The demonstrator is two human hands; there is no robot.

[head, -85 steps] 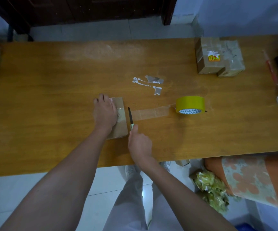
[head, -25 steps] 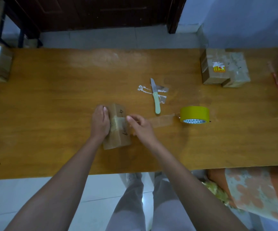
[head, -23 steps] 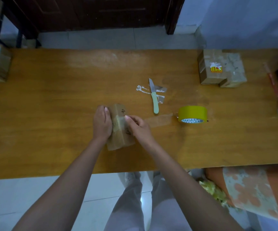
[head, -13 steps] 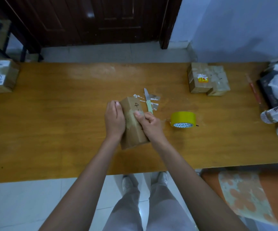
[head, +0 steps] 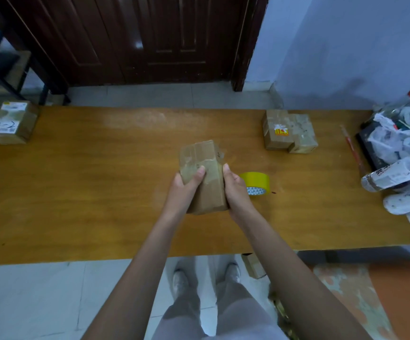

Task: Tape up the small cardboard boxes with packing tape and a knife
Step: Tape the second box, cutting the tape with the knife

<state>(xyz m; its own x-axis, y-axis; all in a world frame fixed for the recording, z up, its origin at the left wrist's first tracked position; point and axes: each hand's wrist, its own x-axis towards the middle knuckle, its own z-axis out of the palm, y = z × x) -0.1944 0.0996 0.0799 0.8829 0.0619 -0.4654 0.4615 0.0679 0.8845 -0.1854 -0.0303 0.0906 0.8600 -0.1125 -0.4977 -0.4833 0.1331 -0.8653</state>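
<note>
Head view: left hand (head: 183,188) and right hand (head: 235,192) each grip the cardboard box (head: 202,176).

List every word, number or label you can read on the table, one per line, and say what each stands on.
"2", handwritten after a dash, on the white label of the box at the far left.
Red and yellow sticker on the pair of boxes at the far right: print too blurred to read.
Dark characters on the bottle's label: too blurred to read.
Held box: no readable writing.
Tape roll: none.
</note>
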